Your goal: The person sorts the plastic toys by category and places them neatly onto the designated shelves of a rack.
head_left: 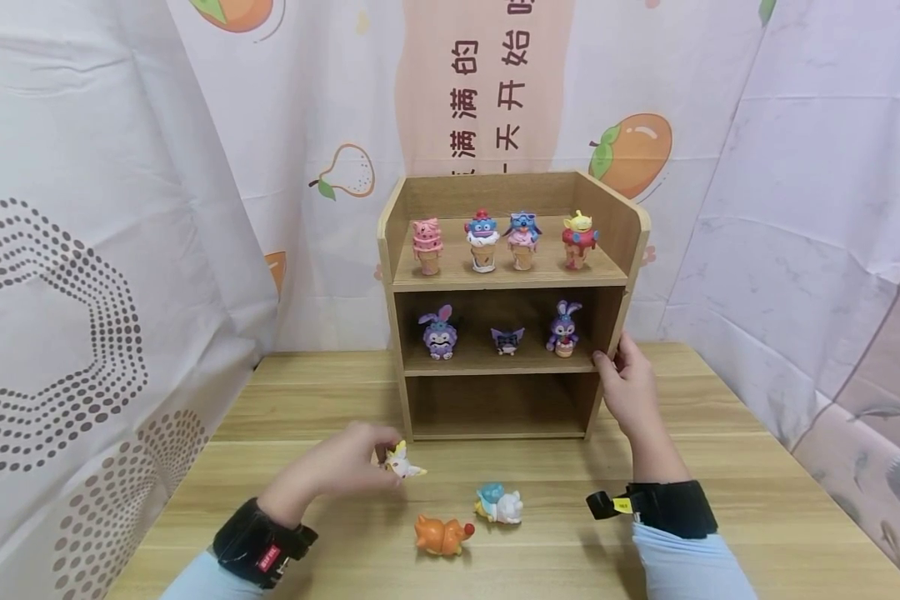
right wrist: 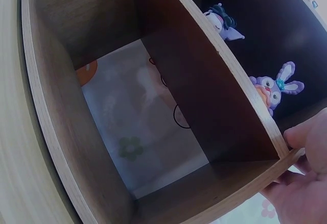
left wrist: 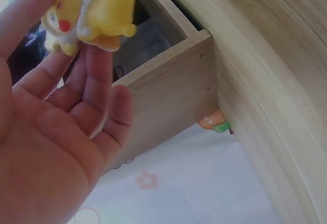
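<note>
My left hand (head_left: 337, 465) pinches a small yellow-and-white toy figurine (head_left: 401, 462) just above the table, before the lower left of a wooden shelf (head_left: 502, 373). In the left wrist view the figurine (left wrist: 110, 12) has a yellow body and red cheeks, with thumb and fingertips around it. My right hand (head_left: 633, 387) grips the shelf's right side panel at the middle board's height; the right wrist view shows thumb and fingers (right wrist: 306, 178) about that edge. An orange figurine (head_left: 441, 536) and a teal-and-white figurine (head_left: 502, 505) lie on their sides on the table, between my forearms.
Several ice-cream-cone figurines (head_left: 483, 242) stand on the shelf's top tier. The middle tier holds two purple rabbit figurines (head_left: 439, 335) (head_left: 563, 331) and a small dark-and-purple one (head_left: 507, 341) between them. A printed curtain (head_left: 330, 275) hangs behind the wooden table (head_left: 322, 392).
</note>
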Action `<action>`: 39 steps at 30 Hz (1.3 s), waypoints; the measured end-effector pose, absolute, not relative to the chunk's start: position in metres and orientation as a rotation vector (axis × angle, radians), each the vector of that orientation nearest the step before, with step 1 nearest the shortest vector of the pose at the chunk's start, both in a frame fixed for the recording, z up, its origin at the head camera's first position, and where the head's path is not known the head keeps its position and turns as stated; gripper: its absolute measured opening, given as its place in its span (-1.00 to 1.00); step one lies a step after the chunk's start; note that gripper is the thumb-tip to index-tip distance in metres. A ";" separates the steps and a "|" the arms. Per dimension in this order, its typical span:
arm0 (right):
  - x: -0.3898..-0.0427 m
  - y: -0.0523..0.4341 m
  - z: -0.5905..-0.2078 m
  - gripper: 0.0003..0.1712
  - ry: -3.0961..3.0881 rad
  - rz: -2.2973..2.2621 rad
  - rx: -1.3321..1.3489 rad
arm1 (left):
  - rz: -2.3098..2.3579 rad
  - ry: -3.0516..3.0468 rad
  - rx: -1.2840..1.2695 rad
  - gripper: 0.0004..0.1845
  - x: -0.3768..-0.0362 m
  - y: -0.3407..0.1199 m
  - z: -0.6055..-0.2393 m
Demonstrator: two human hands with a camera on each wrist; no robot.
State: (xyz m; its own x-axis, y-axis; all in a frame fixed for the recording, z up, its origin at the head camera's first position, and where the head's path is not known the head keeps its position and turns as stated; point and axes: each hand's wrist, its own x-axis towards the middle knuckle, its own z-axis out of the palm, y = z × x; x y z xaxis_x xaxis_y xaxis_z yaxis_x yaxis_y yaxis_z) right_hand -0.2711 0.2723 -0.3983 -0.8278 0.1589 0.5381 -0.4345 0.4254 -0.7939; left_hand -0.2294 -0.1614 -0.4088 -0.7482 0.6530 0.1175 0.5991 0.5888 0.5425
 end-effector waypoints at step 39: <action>-0.272 0.274 -0.401 -0.41 -2.112 1.435 0.244 | 1.304 2.601 0.979 -0.70 -0.249 -0.091 -0.407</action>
